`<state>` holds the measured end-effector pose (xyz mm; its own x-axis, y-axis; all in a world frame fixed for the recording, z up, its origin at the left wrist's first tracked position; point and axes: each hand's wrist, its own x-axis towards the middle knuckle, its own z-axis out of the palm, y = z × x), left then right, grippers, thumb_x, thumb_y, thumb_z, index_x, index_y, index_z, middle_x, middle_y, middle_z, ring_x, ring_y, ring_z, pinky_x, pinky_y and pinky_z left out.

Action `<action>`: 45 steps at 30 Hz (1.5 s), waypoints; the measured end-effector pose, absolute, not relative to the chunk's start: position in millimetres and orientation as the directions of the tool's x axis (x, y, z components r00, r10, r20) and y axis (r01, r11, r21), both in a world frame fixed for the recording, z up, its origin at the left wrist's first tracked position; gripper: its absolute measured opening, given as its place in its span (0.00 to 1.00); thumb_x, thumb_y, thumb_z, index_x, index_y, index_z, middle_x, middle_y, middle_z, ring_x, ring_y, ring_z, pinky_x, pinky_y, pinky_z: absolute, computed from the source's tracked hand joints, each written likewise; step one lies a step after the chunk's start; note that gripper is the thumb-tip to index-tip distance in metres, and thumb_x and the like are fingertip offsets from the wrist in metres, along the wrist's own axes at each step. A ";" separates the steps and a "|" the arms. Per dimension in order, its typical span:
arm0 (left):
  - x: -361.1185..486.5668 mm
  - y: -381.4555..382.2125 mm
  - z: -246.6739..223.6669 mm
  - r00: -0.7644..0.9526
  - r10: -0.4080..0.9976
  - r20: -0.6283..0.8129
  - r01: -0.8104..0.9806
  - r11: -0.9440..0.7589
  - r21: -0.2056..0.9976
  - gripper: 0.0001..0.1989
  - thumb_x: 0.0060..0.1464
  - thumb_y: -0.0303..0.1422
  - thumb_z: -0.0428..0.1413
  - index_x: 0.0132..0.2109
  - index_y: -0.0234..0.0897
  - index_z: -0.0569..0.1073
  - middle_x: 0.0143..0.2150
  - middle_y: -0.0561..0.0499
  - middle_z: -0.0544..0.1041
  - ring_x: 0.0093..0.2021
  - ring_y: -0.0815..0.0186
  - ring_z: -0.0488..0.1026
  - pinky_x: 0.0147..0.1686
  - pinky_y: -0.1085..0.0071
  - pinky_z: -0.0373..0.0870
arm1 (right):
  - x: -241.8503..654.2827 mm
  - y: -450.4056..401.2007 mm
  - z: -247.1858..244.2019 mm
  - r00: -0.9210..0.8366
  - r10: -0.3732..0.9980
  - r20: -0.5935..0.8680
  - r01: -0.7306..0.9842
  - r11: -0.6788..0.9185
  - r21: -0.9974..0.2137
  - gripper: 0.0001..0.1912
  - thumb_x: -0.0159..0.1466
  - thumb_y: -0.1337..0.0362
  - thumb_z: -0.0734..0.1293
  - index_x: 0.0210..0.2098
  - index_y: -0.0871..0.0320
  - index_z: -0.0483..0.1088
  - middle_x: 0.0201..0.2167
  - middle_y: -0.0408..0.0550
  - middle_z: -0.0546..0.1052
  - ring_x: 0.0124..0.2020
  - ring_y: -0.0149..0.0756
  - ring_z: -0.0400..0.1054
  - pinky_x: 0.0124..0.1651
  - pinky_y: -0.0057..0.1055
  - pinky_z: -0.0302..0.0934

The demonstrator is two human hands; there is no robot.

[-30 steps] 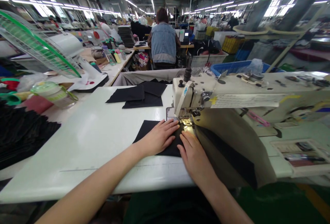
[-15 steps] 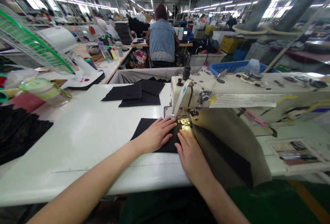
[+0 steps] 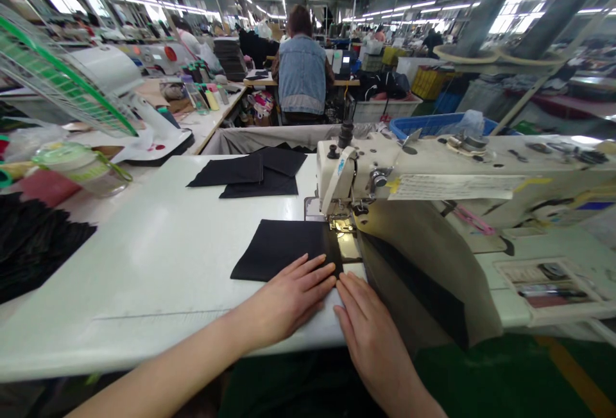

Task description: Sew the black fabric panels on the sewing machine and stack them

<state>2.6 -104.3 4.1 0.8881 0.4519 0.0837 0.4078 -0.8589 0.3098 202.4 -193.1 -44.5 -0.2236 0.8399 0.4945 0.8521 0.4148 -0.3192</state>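
Observation:
A black fabric piece (image 3: 279,246) lies flat on the pale sewing table (image 3: 144,264), its right edge by the presser foot (image 3: 341,226) of the sewing machine (image 3: 414,171). My left hand (image 3: 298,293) rests on the fabric's near right corner, palm down with fingers stretched. My right hand (image 3: 368,315) lies beside it, fingers extended, its tips at the fabric's near right edge. The fingertips of both hands almost meet. Right of the needle plate hangs a large grey-brown sheet (image 3: 443,264) with a black strip (image 3: 423,286) on it.
Several black fabric pieces (image 3: 260,174) lie at the table's back. To the left stand a white fan (image 3: 103,78), a lidded plastic jar (image 3: 81,167) and a dark fabric pile (image 3: 38,244). A small tray (image 3: 553,286) sits at right. A seated person (image 3: 302,74) is ahead.
Both hands have moved nearer to me, away from the presser foot. The left hand has slid down the black fabric, leaving more of it uncovered, and the fabric's near edge has shifted slightly left.

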 end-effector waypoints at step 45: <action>5.7 -6.5 -3.1 0.628 0.778 0.032 0.760 -0.621 0.192 0.27 0.68 0.38 0.50 0.69 0.32 0.61 0.72 0.36 0.59 0.74 0.49 0.52 0.69 0.41 0.50 | 196.1 -163.9 -43.2 -0.169 0.851 0.498 0.813 0.406 -0.417 0.18 0.73 0.63 0.59 0.58 0.66 0.70 0.58 0.65 0.74 0.60 0.51 0.69 0.59 0.49 0.70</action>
